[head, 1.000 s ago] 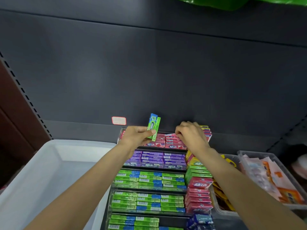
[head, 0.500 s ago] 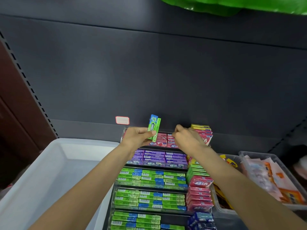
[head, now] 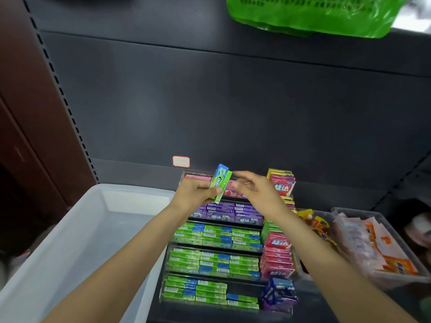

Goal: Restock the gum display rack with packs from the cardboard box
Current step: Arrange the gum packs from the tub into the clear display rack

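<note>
A tiered clear gum display rack (head: 168,259) stands on the dark shelf, with pink packs (head: 198,177) on top, a purple row (head: 233,213) below, then several rows of green-and-blue packs (head: 217,238). My left hand (head: 193,194) holds two upright green and blue gum packs (head: 220,185) above the rack's top tiers. My right hand (head: 254,192) hovers just right of those packs with fingers spread, holding nothing. Red and yellow packs (head: 282,185) are stacked at the rack's right side. No cardboard box is in view.
A large translucent white bin (head: 70,241) sits left of the rack. Clear tubs of orange and pink snack packets (head: 373,243) stand to the right. A green plastic basket (head: 314,15) hangs overhead. A small price tag (head: 181,161) is on the shelf's back panel.
My right hand has lifted off the pink row at the top and drawn toward the packs in my left hand. The camera view has tilted up slightly.
</note>
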The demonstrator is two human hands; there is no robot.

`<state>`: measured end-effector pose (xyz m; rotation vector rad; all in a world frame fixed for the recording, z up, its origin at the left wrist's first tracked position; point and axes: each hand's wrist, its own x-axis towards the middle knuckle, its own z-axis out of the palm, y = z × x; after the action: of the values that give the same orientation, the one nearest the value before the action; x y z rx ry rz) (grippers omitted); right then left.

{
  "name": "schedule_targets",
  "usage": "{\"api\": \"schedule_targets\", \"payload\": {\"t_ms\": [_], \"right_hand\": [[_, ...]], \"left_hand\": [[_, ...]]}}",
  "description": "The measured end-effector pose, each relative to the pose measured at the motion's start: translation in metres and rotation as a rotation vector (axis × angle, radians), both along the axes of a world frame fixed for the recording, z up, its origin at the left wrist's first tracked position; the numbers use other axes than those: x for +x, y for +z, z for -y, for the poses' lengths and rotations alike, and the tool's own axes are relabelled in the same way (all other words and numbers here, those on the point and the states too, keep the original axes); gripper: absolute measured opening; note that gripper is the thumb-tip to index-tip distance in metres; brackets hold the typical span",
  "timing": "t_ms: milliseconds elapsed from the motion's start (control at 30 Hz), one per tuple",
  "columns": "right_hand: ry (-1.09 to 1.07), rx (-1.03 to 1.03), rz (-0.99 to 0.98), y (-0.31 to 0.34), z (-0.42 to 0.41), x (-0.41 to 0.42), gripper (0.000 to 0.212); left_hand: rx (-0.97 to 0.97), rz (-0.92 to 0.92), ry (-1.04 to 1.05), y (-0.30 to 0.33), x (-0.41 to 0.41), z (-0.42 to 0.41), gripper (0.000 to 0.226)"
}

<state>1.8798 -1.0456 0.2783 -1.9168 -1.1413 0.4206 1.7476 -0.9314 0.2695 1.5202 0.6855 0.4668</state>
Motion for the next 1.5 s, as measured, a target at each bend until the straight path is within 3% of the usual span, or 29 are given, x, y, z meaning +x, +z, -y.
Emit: {"api": "schedule_targets", "payload": {"t_ms": [100,267,567,667,833,1000,1200,1500], "right_hand": [[0.018,0.093,-0.268,-0.002,0.009,-0.028,0.034],[-0.100,0.211,-0.513,-0.017,0.026,-0.067,0.021],[-0.365,0.244,-0.639,-0.066,0.075,-0.129,0.021],[-0.442,0.185,-0.593,-0.080,0.092,-0.140,0.022],[-0.447,0.061,-0.484,-0.097,0.120,-0.136,0.016],[-0.416,-0.050,-0.430,-0.112,0.138,-0.120,0.027],[-0.364,-0.085,-0.355,-0.124,0.140,-0.107,0.021],[-0.150,-0.199,0.093,-0.141,0.120,-0.106,0.036]], "left_hand": [[0.100,-0.045,-0.092,-0.003,-0.018,0.006,0.019],[0.226,-0.080,-0.232,-0.012,-0.048,0.010,0.010],[0.180,-0.114,-0.260,-0.051,-0.100,0.016,0.012],[0.122,-0.110,-0.231,-0.064,-0.111,0.027,0.028],[0.079,-0.113,-0.224,-0.076,-0.121,0.058,0.020],[0.022,-0.112,-0.166,-0.087,-0.120,0.090,0.019],[0.036,-0.114,-0.101,-0.096,-0.122,0.112,0.013],[-0.011,-0.175,-0.086,-0.104,-0.110,0.106,0.021]]}}
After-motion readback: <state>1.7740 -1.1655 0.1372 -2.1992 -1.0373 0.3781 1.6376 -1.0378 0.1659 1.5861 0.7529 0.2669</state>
